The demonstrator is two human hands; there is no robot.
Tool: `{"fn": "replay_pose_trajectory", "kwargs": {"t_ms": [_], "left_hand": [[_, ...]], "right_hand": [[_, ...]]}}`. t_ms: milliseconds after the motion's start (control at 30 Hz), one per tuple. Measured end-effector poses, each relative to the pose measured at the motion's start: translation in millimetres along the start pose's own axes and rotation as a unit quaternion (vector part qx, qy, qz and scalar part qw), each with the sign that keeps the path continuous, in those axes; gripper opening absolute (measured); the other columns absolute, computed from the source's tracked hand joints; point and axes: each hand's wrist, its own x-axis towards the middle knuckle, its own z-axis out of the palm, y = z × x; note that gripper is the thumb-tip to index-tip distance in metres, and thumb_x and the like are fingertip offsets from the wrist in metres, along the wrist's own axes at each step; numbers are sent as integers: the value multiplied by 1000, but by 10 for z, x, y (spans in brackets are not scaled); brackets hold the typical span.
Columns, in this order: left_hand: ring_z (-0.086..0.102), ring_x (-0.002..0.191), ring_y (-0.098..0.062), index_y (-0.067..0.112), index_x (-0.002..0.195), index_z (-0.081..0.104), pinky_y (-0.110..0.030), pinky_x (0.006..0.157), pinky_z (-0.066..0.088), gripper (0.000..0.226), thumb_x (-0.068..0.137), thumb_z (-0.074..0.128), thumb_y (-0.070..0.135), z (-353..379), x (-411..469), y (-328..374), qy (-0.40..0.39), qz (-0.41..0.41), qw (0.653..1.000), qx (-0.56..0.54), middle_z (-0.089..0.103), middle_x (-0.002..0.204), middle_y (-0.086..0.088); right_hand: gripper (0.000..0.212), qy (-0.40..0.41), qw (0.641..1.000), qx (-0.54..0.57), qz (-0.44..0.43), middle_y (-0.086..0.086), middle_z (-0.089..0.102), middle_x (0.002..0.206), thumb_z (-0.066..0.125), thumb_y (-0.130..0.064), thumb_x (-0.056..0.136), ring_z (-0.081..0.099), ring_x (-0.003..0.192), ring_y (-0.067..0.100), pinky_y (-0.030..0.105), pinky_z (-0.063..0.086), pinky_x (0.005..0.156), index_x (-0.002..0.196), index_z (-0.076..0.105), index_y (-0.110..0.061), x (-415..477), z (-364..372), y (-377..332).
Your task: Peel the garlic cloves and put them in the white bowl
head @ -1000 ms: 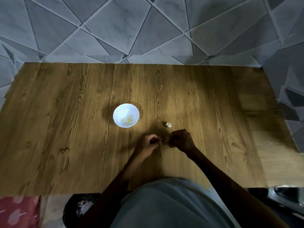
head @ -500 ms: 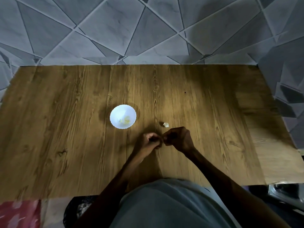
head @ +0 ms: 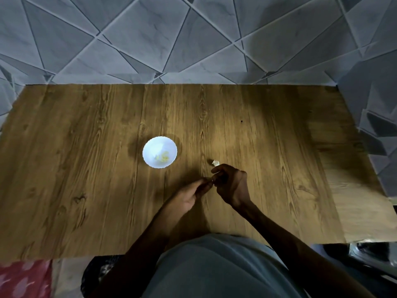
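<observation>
1. The left hand [head: 189,196] now holds its fingers out more; 1 s ago they were curled. The right hand [head: 233,186] has turned. Both pinch a tiny pale garlic clove [head: 212,180], hard to see, over the brown wood table [head: 86,168]. Peeling isn't done yet, I think.
2. Count: 2 hands; 1 round white bowl [head: 152,148] w/ yellow peeled cloves [head: 164,157], too small to count; 1 white garlic bit [head: 215,162] beside the right hand, clove or skin, can't tell.

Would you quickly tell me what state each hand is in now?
Left hand: pinching the garlic clove.
Right hand: curled round the same clove, mostly hidden.
</observation>
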Motion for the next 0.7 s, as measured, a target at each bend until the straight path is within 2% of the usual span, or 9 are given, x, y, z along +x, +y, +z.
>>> {"fn": "replay_pose_trajectory", "kwargs": {"t_ms": [67, 133, 200, 300, 400, 500, 567, 633, 700], "left_hand": [[71, 72, -9, 2, 94, 68, -17, 66, 55, 10, 93, 58, 3, 1, -5, -36, 24, 54, 995, 76, 75, 83, -8], [69, 80, -10, -4, 104, 67, -16, 70, 54, 16, 89, 64, 1, -23, -34, -39, 29, 171, 965, 198, 73, 96, -15], [65, 73, 3, -5, 101, 69, -11, 65, 51, 16, 86, 67, 0, -31, -63, -31, 13, 268, 915, 300, 71, 90, -10], [65, 73, 6, 5, 95, 72, -10, 65, 49, 10, 86, 69, 6, -95, -58, -5, 10, 329, 874, 358, 72, 84, 2], [72, 79, -14, 5, 97, 73, -23, 73, 57, 11, 87, 69, 6, -145, -64, -14, 3, 285, 914, 288, 75, 84, -5], [72, 84, -26, -4, 103, 69, -28, 75, 59, 16, 88, 67, 3, -144, -66, -29, 4, 223, 953, 205, 74, 90, -17], [72, 86, -22, 1, 101, 71, -28, 77, 59, 15, 86, 69, 4, -142, -40, -35, 31, 234, 935, 265, 74, 91, -12], [70, 85, -13, 9, 98, 73, -22, 75, 57, 14, 84, 72, 11, -148, -31, -21, 61, 249, 905, 338, 74, 90, -3], [71, 86, -16, 5, 100, 72, -21, 75, 57, 14, 87, 69, 8, -145, -31, -4, 48, 229, 923, 305, 74, 90, -6]], "right_hand": [[24, 13, 1000, 6, 24, -5, 72, 82, 75, -1, 80, 69, 69, 0, 16, 56, 61, 100, 69, -13, 26, 8, -2], [19, 10, 990, 74, 117, 1, 74, 78, 75, -4, 82, 71, 66, 7, 25, 60, 59, 99, 69, -10, 67, -2, -11], [17, -4, 957, 184, 225, 11, 74, 79, 72, -1, 85, 73, 68, 19, 34, 62, 61, 100, 68, -4, 104, -42, -26], [13, -48, 912, 293, 282, 22, 72, 89, 67, 2, 87, 73, 77, 30, 32, 60, 62, 100, 68, 5, 143, -127, -34], [14, -68, 905, 302, 292, 24, 72, 91, 68, 2, 86, 73, 83, 34, 36, 61, 70, 100, 69, 7, 163, -162, -65], [10, -47, 953, 194, 227, 16, 74, 85, 69, 0, 87, 74, 74, 22, 36, 62, 68, 96, 70, -1, 151, -94, -73], [10, -40, 987, 72, 140, 7, 74, 81, 71, -3, 86, 73, 67, 13, 32, 62, 62, 94, 70, -7, 139, -14, -42], [12, -47, 993, 3, 108, 2, 74, 81, 73, -5, 85, 71, 65, 8, 28, 61, 60, 95, 71, -11, 133, 30, -22], [11, -47, 990, 28, 127, 3, 74, 79, 72, -4, 85, 72, 65, 10, 31, 61, 60, 94, 70, -10, 134, 34, -15]]}}
